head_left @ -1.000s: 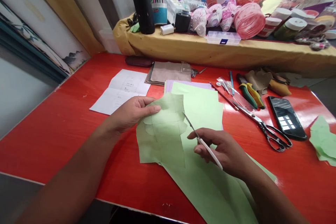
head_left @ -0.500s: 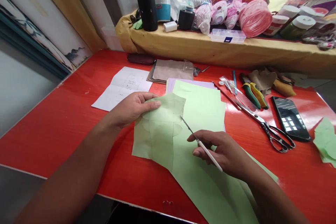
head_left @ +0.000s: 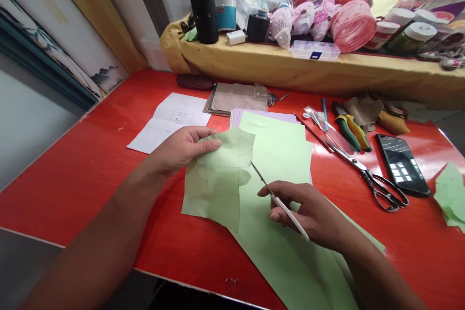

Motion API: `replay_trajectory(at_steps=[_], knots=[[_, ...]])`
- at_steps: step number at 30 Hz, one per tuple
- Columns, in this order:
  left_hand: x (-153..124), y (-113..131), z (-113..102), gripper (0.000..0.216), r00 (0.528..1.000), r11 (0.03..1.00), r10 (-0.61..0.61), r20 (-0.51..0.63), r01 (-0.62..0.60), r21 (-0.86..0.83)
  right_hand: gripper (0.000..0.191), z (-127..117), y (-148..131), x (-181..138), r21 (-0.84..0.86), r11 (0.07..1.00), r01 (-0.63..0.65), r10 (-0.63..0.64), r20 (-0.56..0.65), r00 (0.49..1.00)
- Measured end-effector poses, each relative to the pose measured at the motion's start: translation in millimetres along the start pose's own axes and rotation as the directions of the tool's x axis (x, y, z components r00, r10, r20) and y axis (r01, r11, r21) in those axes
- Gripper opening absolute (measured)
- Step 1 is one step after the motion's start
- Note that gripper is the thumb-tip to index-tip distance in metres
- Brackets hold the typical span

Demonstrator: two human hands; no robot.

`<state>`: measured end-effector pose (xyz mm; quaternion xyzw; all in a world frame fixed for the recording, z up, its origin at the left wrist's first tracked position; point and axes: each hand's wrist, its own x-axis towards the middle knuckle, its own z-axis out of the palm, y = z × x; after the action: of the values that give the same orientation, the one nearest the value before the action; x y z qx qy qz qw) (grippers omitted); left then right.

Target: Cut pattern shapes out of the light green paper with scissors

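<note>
My left hand pinches the upper left edge of a green paper piece, thumb on top. Pencil lines run across the piece, and its right side has a cut outline with a rounded tab. In my right hand is a pair of white-handled scissors. Their tips sit at the right edge of the piece, just above the tab; whether they touch it I cannot tell. Larger green paper sheets lie underneath on the red table. My right hand's lower fingers are partly hidden.
A folded white sheet with writing lies behind my left hand. To the right are large metal scissors, a phone, pliers and green paper scraps. Craft supplies and jars crowd the ledge at the back.
The held green paper has tilted slightly and its right edge has shifted a little left, away from the scissors. My right hand has barely moved.
</note>
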<state>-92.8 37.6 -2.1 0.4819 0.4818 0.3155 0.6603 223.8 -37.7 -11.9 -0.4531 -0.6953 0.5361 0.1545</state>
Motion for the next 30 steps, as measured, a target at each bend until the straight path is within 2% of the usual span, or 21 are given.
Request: replay_trajectory(at_steps=[4,7,11,13,15,20,26,30], knots=[[-1,4,-7,0.025,0.998,1.0,0.029,-0.054,-0.029,-0.007,0.048,-1,0,-1,0.0,1.0,0.022,-0.022,0.021,1.0],[-2,7,-11,0.026,0.994,0.998,0.05,-0.102,-0.052,-0.02,0.047,0,1,-1,0.093,0.995,-0.022,0.024,-0.021,0.999],[-3,7,-5,0.026,0.993,0.998,0.055,-0.107,-0.056,-0.004,0.05,-1,4,1,0.253,0.967,-0.021,0.077,-0.214,0.974],[-5,6,2,0.028,0.997,0.999,0.037,-0.071,-0.034,0.04,0.05,-1,5,3,0.299,0.954,0.019,0.078,-0.312,0.947],[-7,4,10,0.028,0.999,0.995,0.03,-0.026,-0.027,0.096,0.048,0,6,5,0.342,0.939,0.044,0.085,-0.354,0.932],[-12,3,29,0.028,0.997,0.982,0.032,0.073,-0.045,0.183,0.043,6,9,8,0.402,0.914,0.055,0.083,-0.316,0.945],[-13,3,42,0.027,0.989,0.941,0.097,0.113,-0.128,0.314,0.035,14,7,11,0.411,0.908,0.08,0.052,-0.3,0.953],[-15,2,48,0.03,0.982,0.944,0.079,0.173,-0.13,0.304,0.033,22,6,14,0.414,0.906,0.085,0.039,-0.281,0.959]])
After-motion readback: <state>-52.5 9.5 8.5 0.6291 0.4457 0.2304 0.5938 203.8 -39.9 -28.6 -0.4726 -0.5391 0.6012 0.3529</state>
